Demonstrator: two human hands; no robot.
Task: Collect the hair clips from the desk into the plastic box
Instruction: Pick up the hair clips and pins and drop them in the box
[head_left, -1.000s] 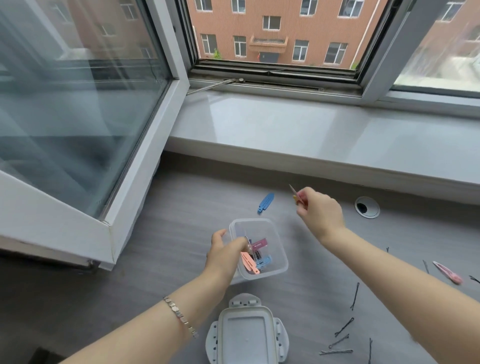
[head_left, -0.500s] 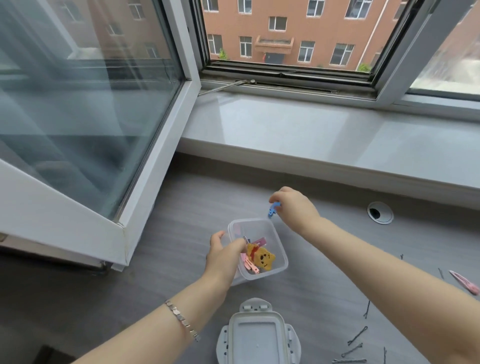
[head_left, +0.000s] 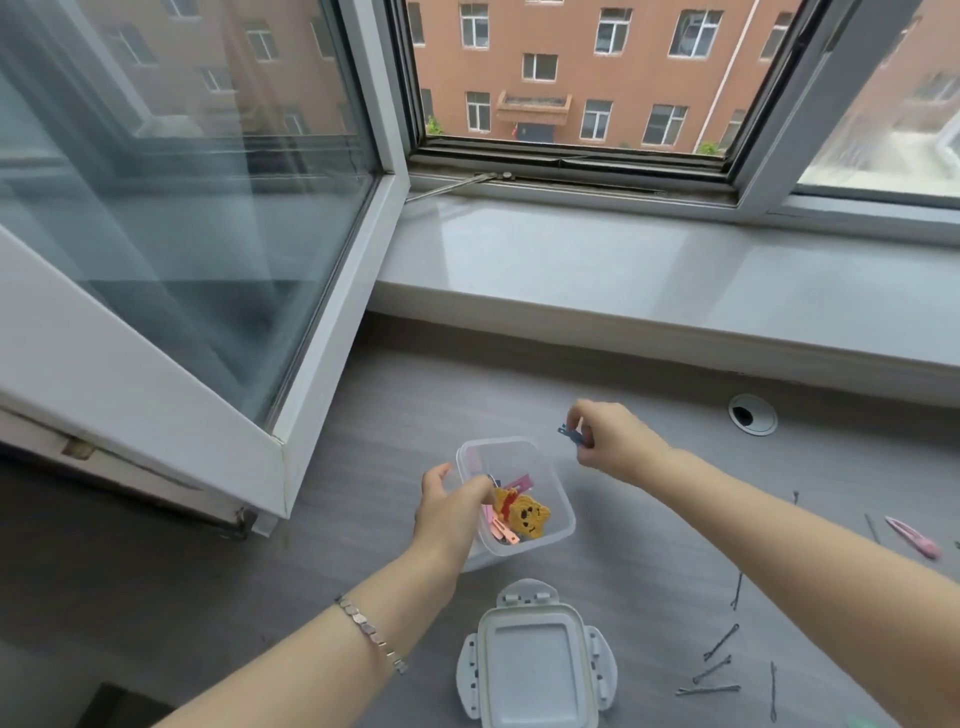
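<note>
Two hands work over the grey desk (head_left: 395, 415): the left hand (head_left: 451, 512) grips the near-left wall of the clear plastic box (head_left: 550, 499), which holds pink clips and a yellow bear clip (head_left: 524, 514). Right hand (head_left: 613, 439) pinches a small blue clip (head_left: 571, 435) at its fingertips, raised just beyond the box. No writing is readable.

Open window (head_left: 208, 218), pale sill (head_left: 649, 280) (daylight), grey desk (head_left: 260, 571)
</note>
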